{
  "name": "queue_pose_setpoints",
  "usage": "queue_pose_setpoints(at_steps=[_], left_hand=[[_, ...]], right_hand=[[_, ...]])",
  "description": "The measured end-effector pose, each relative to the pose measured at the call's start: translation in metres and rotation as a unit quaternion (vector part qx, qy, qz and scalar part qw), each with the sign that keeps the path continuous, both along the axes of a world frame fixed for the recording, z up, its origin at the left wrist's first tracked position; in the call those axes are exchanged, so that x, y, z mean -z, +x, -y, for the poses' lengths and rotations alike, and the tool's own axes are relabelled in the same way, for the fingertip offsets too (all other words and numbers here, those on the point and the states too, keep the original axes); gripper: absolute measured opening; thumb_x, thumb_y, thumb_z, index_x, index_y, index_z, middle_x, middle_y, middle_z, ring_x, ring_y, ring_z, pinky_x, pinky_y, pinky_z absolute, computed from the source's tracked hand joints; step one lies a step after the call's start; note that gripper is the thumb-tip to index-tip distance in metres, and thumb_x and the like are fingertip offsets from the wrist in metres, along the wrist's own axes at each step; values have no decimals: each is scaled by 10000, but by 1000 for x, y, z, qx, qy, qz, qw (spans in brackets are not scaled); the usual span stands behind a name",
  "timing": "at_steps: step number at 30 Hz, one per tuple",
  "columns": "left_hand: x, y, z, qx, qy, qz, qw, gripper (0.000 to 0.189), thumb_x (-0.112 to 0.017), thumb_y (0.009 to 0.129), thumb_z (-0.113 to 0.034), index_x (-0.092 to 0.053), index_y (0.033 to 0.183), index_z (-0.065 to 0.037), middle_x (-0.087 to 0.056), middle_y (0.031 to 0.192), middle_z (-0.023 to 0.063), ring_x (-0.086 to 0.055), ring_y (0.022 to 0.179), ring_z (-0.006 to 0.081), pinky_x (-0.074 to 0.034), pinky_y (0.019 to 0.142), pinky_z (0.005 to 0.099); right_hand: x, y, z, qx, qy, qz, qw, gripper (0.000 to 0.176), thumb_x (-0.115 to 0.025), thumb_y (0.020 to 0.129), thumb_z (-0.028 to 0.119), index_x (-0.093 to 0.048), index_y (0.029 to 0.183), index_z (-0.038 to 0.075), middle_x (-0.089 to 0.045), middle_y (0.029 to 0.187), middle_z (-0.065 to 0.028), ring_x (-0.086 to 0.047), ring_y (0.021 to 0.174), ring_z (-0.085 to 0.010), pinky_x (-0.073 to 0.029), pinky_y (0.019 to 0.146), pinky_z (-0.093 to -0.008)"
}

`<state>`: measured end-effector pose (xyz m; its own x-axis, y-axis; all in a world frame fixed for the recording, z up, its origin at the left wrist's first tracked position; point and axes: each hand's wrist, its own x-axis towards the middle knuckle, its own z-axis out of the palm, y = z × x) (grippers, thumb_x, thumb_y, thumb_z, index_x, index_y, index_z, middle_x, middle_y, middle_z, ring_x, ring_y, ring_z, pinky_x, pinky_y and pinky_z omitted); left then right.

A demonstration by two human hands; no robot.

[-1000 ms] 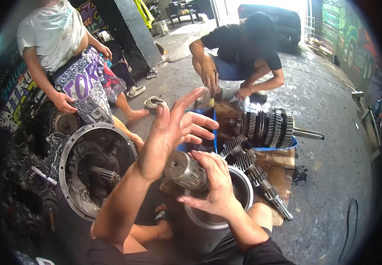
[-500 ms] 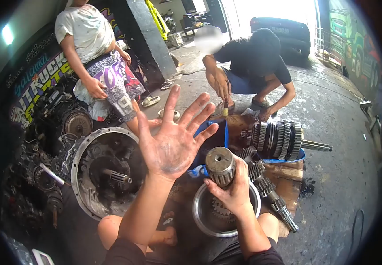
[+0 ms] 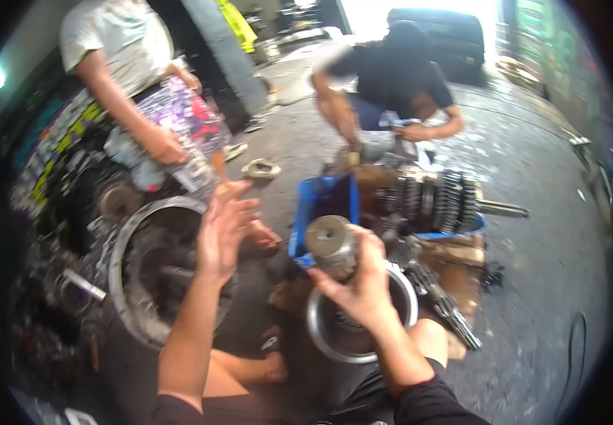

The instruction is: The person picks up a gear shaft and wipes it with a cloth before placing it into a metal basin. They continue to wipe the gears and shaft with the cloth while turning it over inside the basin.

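Note:
My right hand [image 3: 367, 280] grips a short, thick splined metal cylinder [image 3: 331, 244] with a small hole in its flat end. Below it on the floor lies a wide metal ring [image 3: 313, 333], with gear teeth dimly visible inside. My left hand [image 3: 223, 230] is raised with nothing in it, turned edge-on and slightly blurred, its fingers stretched out. It overlaps the rim of a large round gearbox housing [image 3: 119, 283] on the left. A blue bin [image 3: 358, 198] stands just behind the splined cylinder.
A gear shaft assembly [image 3: 445, 202] and a thinner splined shaft [image 3: 448, 308] lie on cardboard [image 3: 455, 273] at right. One person [image 3: 398, 78] squats behind them, holding a brush and a pale cloth. Another person [image 3: 126, 49] stands at left near dark machine parts.
My left hand has turned from a spread palm to edge-on and moved left and down. The splined cylinder in my right hand has shifted left and tilted. The squatting person's hand has risen with the cloth.

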<state>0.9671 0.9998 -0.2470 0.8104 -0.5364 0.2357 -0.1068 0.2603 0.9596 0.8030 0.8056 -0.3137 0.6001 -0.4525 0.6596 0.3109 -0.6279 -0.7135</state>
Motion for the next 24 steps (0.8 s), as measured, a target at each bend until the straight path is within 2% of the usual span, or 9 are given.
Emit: queue_pose_setpoints(at_steps=[3, 6, 7, 10, 11, 14, 18, 21, 24], left_hand=[[-6, -27, 26, -16, 120, 144, 982, 650, -467, 1000, -533, -452, 1428, -44, -596, 1265, 141, -610, 1062, 198, -490, 918, 353], [-7, -45, 49, 57, 126, 217, 966, 755, -421, 991, -600, -386, 1469, -15, -609, 1239, 161, -589, 1148, 227, -444, 973, 366], [-3, -48, 55, 61, 120, 217, 967, 755, -421, 991, -600, -386, 1469, -15, -609, 1239, 161, -589, 1148, 227, -444, 973, 366], [19, -65, 62, 195, 15, 67, 978, 1092, -669, 802, -717, -294, 1527, 9, -476, 1444, 161, -459, 1332, 237, -310, 1141, 380], [27, -72, 63, 199, 13, 70, 978, 1092, -669, 802, -717, -294, 1527, 9, -476, 1444, 161, -459, 1332, 237, -310, 1141, 380], [41, -78, 64, 196, 27, 38, 979, 1245, -888, 691, -523, -174, 1566, 2, -366, 1525, 117, -416, 1369, 208, -302, 1161, 376], [32, -80, 76, 181, 58, 67, 979, 1234, -903, 680, -496, -198, 1564, -2, -402, 1503, 113, -422, 1367, 209, -348, 1135, 364], [36, -77, 82, 158, 54, 116, 979, 1064, -917, 687, -400, -362, 1500, 4, -488, 1435, 121, -485, 1313, 220, -410, 1088, 362], [36, -76, 89, 142, 60, 156, 976, 710, -881, 674, -251, -600, 1264, 24, -602, 1301, 157, -579, 1203, 242, -468, 1023, 385]], right_hand=[[-2, -3, 2, -31, -2, 22, 999, 776, -897, 652, 275, -518, 1269, -4, -616, 1122, -170, -582, 1098, -369, -411, 1029, -485], [-16, -10, 8, -76, -7, 1, 997, 785, -887, 652, 309, -514, 1272, 6, -604, 1159, -158, -575, 1131, -352, -351, 1086, -489], [-16, -11, 11, -71, -11, 0, 997, 785, -887, 652, 309, -514, 1272, 6, -604, 1159, -158, -575, 1131, -352, -351, 1086, -489], [-20, -17, 20, -79, -49, -37, 995, 780, -874, 641, 285, -522, 1287, 24, -536, 1298, -173, -507, 1225, -365, -383, 1052, -485], [-21, -19, 22, -74, -52, -36, 995, 780, -874, 641, 285, -522, 1287, 24, -536, 1298, -173, -507, 1225, -365, -383, 1052, -485], [-19, -21, 27, -146, -22, -36, 988, 866, -843, 632, 231, -473, 1388, 28, -421, 1452, -208, -432, 1332, -417, -341, 1111, -502], [-22, -28, 42, -167, -44, -66, 983, 919, -799, 631, 168, -434, 1471, 101, -321, 1544, -228, -352, 1410, -435, -317, 1143, -496], [-19, -33, 61, -245, 15, -43, 968, 904, -702, 648, 86, -386, 1494, 56, -345, 1551, -189, -363, 1425, -367, -285, 1176, -467], [5, -26, 88, -311, 153, 1, 938, 851, -587, 676, 43, -376, 1500, 57, -436, 1487, -164, -451, 1352, -313, -328, 1148, -440]])
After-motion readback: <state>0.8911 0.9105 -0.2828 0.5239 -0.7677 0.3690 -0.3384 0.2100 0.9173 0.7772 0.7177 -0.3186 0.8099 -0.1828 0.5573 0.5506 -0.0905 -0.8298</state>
